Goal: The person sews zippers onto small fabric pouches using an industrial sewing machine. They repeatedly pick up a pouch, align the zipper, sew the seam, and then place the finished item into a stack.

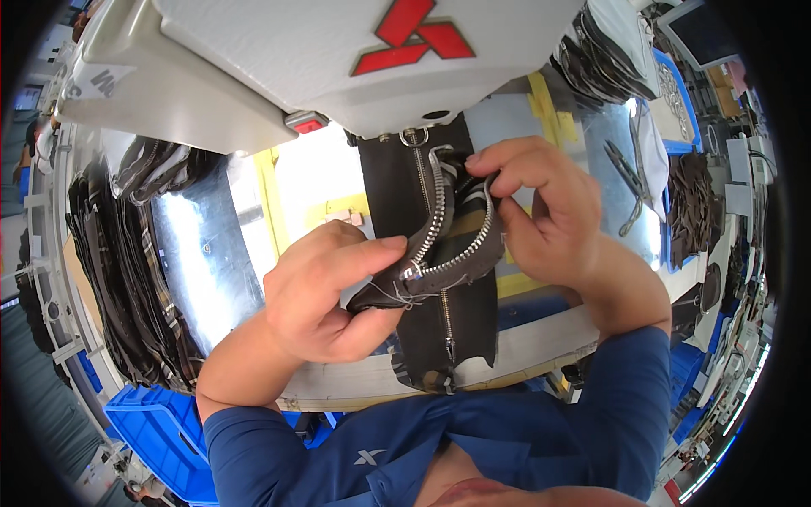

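Observation:
I hold a dark fabric piece with a silver metal zipper (456, 275) up in front of me. Its zipper curves into an open U, and striped lining shows inside. My left hand (325, 291) pinches the lower left end between thumb and fingers, beside the bottom of the teeth. On the upper right edge, my right hand (549, 211) is closed, thumb against fingers. Loose threads trail from the piece's lower side. Beneath it lies a long dark strip with a closed zipper (389, 190); its near end, with the zipper pull, hangs over the table's front edge.
A white sewing machine (245, 59) stands over the far side of the table. Stacked dark fabric pieces (114, 253) lie at left, more (604, 59) at far right. Thread snips (625, 173) rest right of my hand. Blue bins (160, 439) stand below left.

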